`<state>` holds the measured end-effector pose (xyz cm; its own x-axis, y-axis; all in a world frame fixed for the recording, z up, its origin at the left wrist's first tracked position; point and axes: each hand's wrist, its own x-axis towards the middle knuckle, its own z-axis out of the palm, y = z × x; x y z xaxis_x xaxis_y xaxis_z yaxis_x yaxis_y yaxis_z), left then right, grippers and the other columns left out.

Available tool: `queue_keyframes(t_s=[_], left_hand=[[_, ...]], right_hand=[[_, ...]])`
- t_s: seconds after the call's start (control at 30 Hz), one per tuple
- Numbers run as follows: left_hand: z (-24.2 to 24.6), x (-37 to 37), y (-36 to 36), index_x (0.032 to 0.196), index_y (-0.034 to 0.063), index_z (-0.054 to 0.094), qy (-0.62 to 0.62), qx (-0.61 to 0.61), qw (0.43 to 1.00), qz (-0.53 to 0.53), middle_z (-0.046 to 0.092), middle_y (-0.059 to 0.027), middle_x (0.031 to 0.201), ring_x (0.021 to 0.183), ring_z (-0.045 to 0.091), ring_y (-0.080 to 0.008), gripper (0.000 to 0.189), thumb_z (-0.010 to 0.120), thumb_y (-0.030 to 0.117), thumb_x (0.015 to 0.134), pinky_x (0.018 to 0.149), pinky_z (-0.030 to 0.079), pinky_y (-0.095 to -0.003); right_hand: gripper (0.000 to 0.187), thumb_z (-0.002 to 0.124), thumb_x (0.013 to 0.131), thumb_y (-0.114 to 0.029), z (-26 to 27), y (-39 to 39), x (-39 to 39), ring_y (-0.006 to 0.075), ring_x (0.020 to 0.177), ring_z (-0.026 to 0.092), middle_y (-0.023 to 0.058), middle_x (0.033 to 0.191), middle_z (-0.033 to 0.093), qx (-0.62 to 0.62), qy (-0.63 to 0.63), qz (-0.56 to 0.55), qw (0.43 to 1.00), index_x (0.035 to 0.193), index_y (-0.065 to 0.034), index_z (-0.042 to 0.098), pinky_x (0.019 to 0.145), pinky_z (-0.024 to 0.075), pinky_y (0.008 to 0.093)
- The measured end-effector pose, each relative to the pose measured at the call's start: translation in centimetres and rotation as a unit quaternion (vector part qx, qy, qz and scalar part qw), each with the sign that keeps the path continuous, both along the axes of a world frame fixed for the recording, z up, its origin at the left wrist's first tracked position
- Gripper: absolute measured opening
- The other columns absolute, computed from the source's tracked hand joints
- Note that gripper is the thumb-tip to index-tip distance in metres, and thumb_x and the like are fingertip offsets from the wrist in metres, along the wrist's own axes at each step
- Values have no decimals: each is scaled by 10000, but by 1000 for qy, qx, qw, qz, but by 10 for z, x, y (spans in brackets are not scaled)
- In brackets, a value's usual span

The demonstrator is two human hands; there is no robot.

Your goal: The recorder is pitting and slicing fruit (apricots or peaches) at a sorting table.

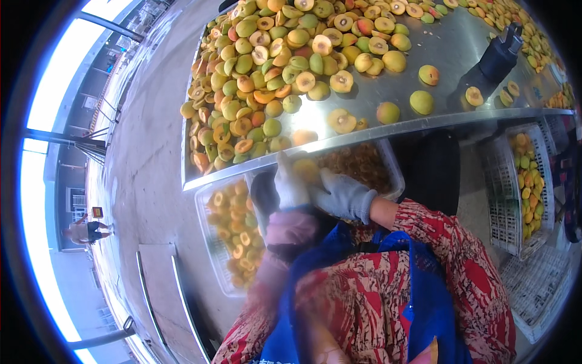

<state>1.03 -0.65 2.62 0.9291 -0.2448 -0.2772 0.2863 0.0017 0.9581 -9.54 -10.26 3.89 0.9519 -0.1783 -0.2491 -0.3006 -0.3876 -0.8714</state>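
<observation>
Two gloved hands meet just below the near rim of a steel table (448, 50). Between them is a whole yellow stone fruit (305, 170), probably an apricot or small peach, blurred. My left hand (291, 186), in a whitish glove, grips it from the left. My right hand (343, 195), in a grey-blue knit glove, closes on its right side; I cannot tell whether a tool is in it. Under the hands stands a clear bin (400, 175) of brownish pieces. A heap of whole and halved stone fruit (273, 77) covers the table's left part.
A plastic crate (223, 277) of halved fruit stands at lower left. On the right are a white crate (504, 223) of fruit and another white crate (541, 291). A black device (500, 54) stands on the table. Far left, a person (86, 232) is on the concrete floor (141, 118).
</observation>
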Motion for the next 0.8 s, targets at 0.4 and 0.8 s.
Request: queue_keyframes(t_s=[0.4, 0.8], left_hand=[[-36, 9, 10, 987, -31, 619, 12, 30, 998, -45, 652, -142, 898, 736, 624, -219, 444, 439, 375, 977, 652, 526, -305], [-24, 7, 8, 938, -50, 620, 125, -53, 990, 24, 663, -152, 860, 752, 631, -227, 387, 401, 266, 981, 697, 532, -308]], right_hand=[[441, 506, 896, -393, -30, 11, 18, 423, 946, 597, 283, 975, 619, 20, 60, -16, 998, 1079, 1, 578, 841, 458, 439], [514, 522, 913, -463, -26, 9, 30, 375, 807, 632, 252, 858, 641, 3, 84, 54, 995, 1000, 40, 571, 724, 469, 428]])
